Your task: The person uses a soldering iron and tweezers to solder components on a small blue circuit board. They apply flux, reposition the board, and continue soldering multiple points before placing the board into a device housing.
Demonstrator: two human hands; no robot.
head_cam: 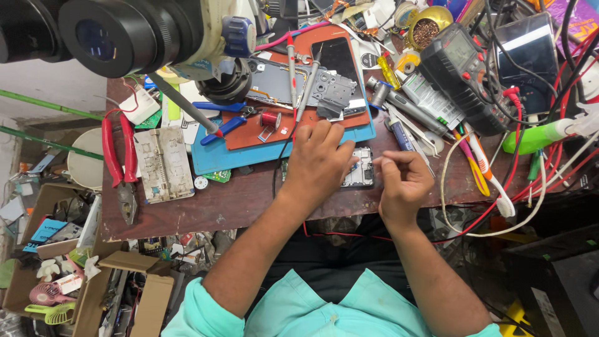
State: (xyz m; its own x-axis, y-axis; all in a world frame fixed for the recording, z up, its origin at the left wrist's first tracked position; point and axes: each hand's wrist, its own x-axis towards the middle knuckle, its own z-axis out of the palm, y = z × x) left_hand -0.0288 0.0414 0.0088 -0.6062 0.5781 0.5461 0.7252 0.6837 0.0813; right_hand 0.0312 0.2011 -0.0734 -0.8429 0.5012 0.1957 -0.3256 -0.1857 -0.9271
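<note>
Overhead view, cluttered repair tabletop (249, 200).

Left hand (318, 161) pressing down on small phone board (360, 170), fingers spread flat over its left part, likely pinning it steady near tabletop's front edge.

Right hand (404, 180) hovering just beside board's right side, fingers pinched together; whether anything tiny is sitting between them, cannot tell.

Blue mat (206, 159) lying just behind, carrying opened phone (299, 84) and tweezers (292, 59), within easy reach. Red pliers (120, 156) resting well left. Multimeter (465, 75) sitting at right rear among tangled leads.
</note>
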